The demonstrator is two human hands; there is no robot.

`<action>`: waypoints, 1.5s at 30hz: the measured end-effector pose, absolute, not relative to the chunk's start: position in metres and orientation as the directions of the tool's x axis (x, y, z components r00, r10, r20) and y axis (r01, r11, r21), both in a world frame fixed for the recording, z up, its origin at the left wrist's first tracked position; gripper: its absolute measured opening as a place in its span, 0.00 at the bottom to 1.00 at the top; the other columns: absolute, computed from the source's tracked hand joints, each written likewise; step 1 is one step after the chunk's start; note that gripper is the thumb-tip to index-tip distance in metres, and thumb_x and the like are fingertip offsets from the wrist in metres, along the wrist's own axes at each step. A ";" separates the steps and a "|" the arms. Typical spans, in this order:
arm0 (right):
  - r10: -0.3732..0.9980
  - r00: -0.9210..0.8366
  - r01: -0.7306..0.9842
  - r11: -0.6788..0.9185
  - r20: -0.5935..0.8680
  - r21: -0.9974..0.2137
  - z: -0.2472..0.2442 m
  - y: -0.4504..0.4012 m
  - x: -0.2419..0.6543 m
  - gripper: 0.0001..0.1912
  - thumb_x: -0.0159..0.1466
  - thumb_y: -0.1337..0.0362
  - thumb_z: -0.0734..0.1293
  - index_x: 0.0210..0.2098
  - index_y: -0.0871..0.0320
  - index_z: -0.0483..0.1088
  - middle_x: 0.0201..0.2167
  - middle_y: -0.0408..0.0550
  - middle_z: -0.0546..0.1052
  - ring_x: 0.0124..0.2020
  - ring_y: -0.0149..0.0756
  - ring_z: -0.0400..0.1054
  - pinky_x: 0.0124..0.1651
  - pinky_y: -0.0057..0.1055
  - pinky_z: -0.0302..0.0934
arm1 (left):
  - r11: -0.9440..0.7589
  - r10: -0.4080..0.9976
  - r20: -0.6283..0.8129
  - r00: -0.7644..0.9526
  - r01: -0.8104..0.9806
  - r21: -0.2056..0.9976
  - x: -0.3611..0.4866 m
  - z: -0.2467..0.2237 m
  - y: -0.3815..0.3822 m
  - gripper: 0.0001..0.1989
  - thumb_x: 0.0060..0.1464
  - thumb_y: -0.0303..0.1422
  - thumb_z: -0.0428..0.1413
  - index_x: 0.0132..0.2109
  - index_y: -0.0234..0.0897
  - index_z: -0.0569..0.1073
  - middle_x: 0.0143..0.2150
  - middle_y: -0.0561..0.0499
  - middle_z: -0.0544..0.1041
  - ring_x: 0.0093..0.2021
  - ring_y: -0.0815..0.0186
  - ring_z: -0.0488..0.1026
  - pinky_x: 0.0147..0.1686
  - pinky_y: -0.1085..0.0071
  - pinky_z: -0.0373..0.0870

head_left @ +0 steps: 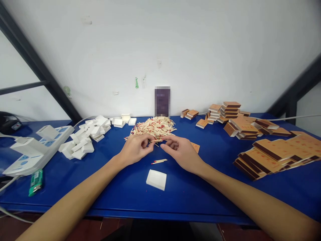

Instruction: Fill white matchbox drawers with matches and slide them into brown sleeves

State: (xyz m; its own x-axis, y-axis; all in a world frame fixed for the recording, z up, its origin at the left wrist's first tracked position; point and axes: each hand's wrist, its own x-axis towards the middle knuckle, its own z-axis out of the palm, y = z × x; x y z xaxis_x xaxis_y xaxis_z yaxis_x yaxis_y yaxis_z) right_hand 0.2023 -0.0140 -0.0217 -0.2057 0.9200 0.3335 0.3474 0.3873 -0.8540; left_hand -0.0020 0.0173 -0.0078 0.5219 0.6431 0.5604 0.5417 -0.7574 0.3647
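Observation:
My left hand [138, 147] is closed in a pinch, with a matchstick [153, 141] between thumb and forefinger at the near edge of a loose pile of red-tipped matches [155, 128]. Facing it, my right hand [182, 152] has curled fingers; its thumb and forefinger tips are apart, the forefinger close to the pile's front. A few matches [159, 161] lie together on the blue table just below the hands. Nearer to me is a single white matchbox tray [156, 179]. An orange matchbox sleeve [195, 147] is partly hidden behind my right hand.
White trays [84, 139] are heaped at left, beside a power strip [41, 150] and a green lighter-like item [36, 182]. Orange-brown matchboxes [229, 112] stand stacked at back right; flat sleeves [278, 154] lie nearer. A blurred dark upright object [162, 101] leans against the wall.

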 end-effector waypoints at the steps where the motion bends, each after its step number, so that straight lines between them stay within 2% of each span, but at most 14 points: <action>1: 0.925 -0.197 0.275 0.371 0.326 -0.887 -0.021 -0.013 0.201 0.14 0.61 0.56 0.67 0.42 0.58 0.74 0.27 0.44 0.75 0.26 0.32 0.67 0.29 0.31 0.63 | -0.763 0.640 0.557 0.530 0.528 0.374 -0.002 -0.008 0.017 0.05 0.57 0.32 0.54 0.37 0.36 0.74 0.18 0.61 0.61 0.19 0.75 0.58 0.23 0.78 0.56; 5: 0.921 -0.200 0.088 0.357 0.335 -0.930 -0.020 -0.013 0.197 0.11 0.60 0.56 0.69 0.34 0.58 0.75 0.27 0.45 0.77 0.25 0.31 0.68 0.28 0.30 0.65 | -0.791 0.610 0.527 0.591 0.487 0.369 0.001 -0.007 0.016 0.03 0.55 0.30 0.54 0.36 0.37 0.73 0.24 0.57 0.66 0.25 0.72 0.63 0.28 0.76 0.60; 9: 0.906 -0.243 0.113 0.381 0.347 -0.918 -0.021 -0.015 0.196 0.09 0.58 0.58 0.70 0.33 0.57 0.75 0.29 0.45 0.78 0.28 0.33 0.70 0.33 0.32 0.67 | -0.800 0.600 0.502 0.622 0.467 0.377 0.003 -0.004 0.013 0.02 0.53 0.28 0.54 0.35 0.36 0.71 0.32 0.53 0.71 0.33 0.68 0.67 0.35 0.72 0.64; 18: 0.878 -0.362 0.008 0.337 0.312 -0.941 -0.019 -0.017 0.201 0.10 0.57 0.60 0.72 0.37 0.57 0.78 0.35 0.47 0.82 0.36 0.38 0.76 0.42 0.37 0.72 | -0.716 0.679 0.403 0.613 0.435 0.546 -0.001 -0.002 0.012 0.02 0.49 0.28 0.53 0.33 0.35 0.70 0.28 0.55 0.71 0.28 0.71 0.66 0.30 0.74 0.64; 20: 0.880 -0.303 0.086 0.407 0.366 -0.909 -0.017 -0.019 0.203 0.08 0.59 0.61 0.70 0.37 0.56 0.78 0.34 0.47 0.81 0.35 0.38 0.76 0.40 0.37 0.72 | -0.715 0.676 0.390 0.625 0.428 0.553 -0.003 -0.003 0.012 0.02 0.48 0.27 0.53 0.33 0.35 0.69 0.28 0.55 0.71 0.28 0.72 0.66 0.30 0.75 0.64; 22: 0.844 -0.207 0.233 0.534 0.495 -0.813 -0.015 -0.022 0.205 0.07 0.62 0.62 0.68 0.37 0.56 0.78 0.36 0.48 0.81 0.36 0.38 0.76 0.38 0.37 0.71 | -0.726 0.665 0.394 0.634 0.425 0.540 -0.005 -0.004 0.012 0.02 0.48 0.26 0.53 0.32 0.35 0.69 0.28 0.56 0.71 0.28 0.72 0.65 0.30 0.75 0.64; 25: 0.752 -0.164 0.377 0.646 0.638 -0.664 -0.014 -0.024 0.207 0.08 0.64 0.65 0.64 0.37 0.54 0.77 0.46 0.50 0.78 0.40 0.38 0.74 0.38 0.36 0.71 | -0.743 0.653 0.418 0.632 0.426 0.516 -0.006 -0.002 0.012 0.02 0.47 0.26 0.53 0.31 0.36 0.68 0.28 0.55 0.72 0.28 0.72 0.66 0.31 0.75 0.65; 27: 0.747 -0.197 0.410 0.651 0.635 -0.638 -0.015 -0.024 0.209 0.09 0.66 0.66 0.63 0.39 0.54 0.76 0.46 0.50 0.78 0.35 0.36 0.74 0.35 0.34 0.71 | -0.746 0.651 0.425 0.629 0.424 0.514 -0.006 -0.001 0.011 0.02 0.47 0.26 0.53 0.31 0.36 0.68 0.29 0.55 0.73 0.28 0.72 0.67 0.31 0.75 0.65; 29: 0.733 -0.264 0.460 0.667 0.627 -0.586 -0.017 -0.022 0.210 0.11 0.67 0.67 0.61 0.42 0.55 0.74 0.40 0.49 0.79 0.32 0.34 0.73 0.34 0.33 0.69 | -0.747 0.650 0.428 0.628 0.425 0.512 -0.006 0.000 0.011 0.02 0.47 0.26 0.53 0.31 0.36 0.68 0.27 0.56 0.72 0.26 0.73 0.66 0.29 0.76 0.64; 32: 0.688 -0.426 0.556 0.712 0.588 -0.429 -0.021 -0.019 0.211 0.15 0.67 0.70 0.58 0.50 0.56 0.70 0.41 0.51 0.78 0.38 0.38 0.72 0.39 0.35 0.66 | -0.756 0.645 0.439 0.626 0.441 0.483 -0.006 0.000 0.010 0.01 0.48 0.27 0.52 0.30 0.36 0.69 0.25 0.57 0.70 0.24 0.74 0.64 0.27 0.76 0.62; 35: 0.709 -0.525 0.638 0.694 0.470 -0.333 -0.025 -0.016 0.211 0.19 0.67 0.71 0.57 0.57 0.56 0.63 0.40 0.50 0.77 0.36 0.39 0.70 0.39 0.36 0.63 | -0.769 0.634 0.458 0.623 0.449 0.454 -0.005 0.000 0.011 0.01 0.48 0.27 0.53 0.30 0.35 0.69 0.25 0.57 0.70 0.24 0.74 0.64 0.26 0.77 0.62; 39: 0.746 -0.515 0.631 0.663 0.422 -0.402 -0.028 -0.015 0.209 0.16 0.64 0.72 0.62 0.52 0.57 0.65 0.33 0.45 0.76 0.30 0.36 0.67 0.35 0.32 0.60 | -0.779 0.625 0.469 0.624 0.452 0.435 -0.006 -0.002 0.012 0.02 0.48 0.26 0.54 0.31 0.35 0.71 0.26 0.57 0.72 0.24 0.74 0.65 0.27 0.77 0.63; 42: 0.739 -0.502 0.579 0.673 0.449 -0.461 -0.028 -0.016 0.207 0.10 0.62 0.72 0.64 0.44 0.57 0.70 0.32 0.45 0.76 0.31 0.34 0.67 0.35 0.30 0.60 | -0.791 0.609 0.482 0.630 0.440 0.425 -0.007 -0.003 0.014 0.02 0.50 0.26 0.55 0.32 0.35 0.72 0.28 0.56 0.74 0.26 0.74 0.68 0.29 0.77 0.65; 45: 0.704 -0.542 0.534 0.710 0.459 -0.459 -0.025 -0.017 0.206 0.09 0.63 0.72 0.64 0.41 0.57 0.73 0.32 0.46 0.77 0.33 0.35 0.68 0.39 0.32 0.61 | -0.803 0.596 0.497 0.631 0.443 0.399 -0.007 -0.003 0.016 0.02 0.51 0.26 0.56 0.33 0.35 0.74 0.28 0.55 0.75 0.27 0.73 0.69 0.30 0.76 0.66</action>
